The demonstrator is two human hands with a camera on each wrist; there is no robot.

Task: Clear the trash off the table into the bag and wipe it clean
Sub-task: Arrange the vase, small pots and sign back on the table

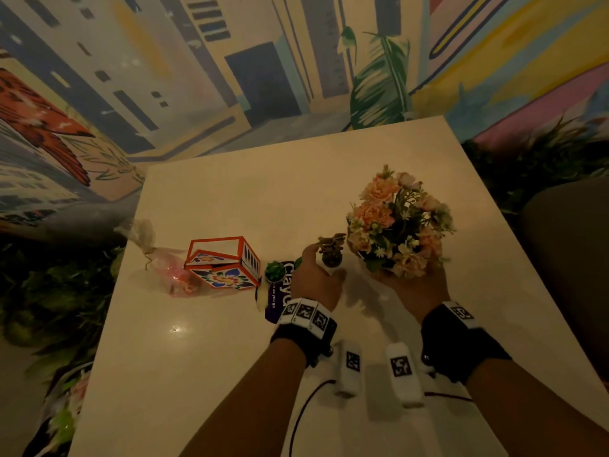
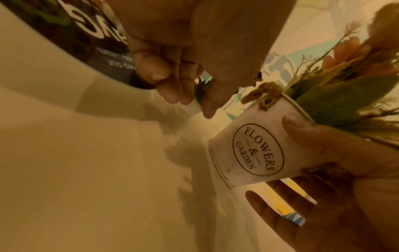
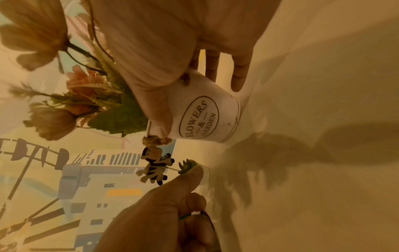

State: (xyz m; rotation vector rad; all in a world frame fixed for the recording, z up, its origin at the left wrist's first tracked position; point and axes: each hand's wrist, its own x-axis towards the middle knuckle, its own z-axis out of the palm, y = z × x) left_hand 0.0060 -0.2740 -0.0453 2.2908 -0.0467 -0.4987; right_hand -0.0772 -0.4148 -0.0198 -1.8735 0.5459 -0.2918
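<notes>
With both hands full over the table [image 1: 230, 374], holding two pots.
Right hand [image 1: 416, 289] wrapped round a white "FLOWERS & GARDEN" bucket [image 2: 248, 151] of peach cloth flowers [image 1: 397, 221], tilted; left hand [image 1: 314, 278] pinching a tiny white pot [image 2: 192, 109] with a striped zebra figure [image 3: 155, 168]. Beside the left: small green plant [image 1: 274, 271], dark round card [image 1: 280, 301], floral orange-edged box [image 1: 222, 262], crinkly clear wrapper [image 1: 164, 262] near the edge.
</notes>
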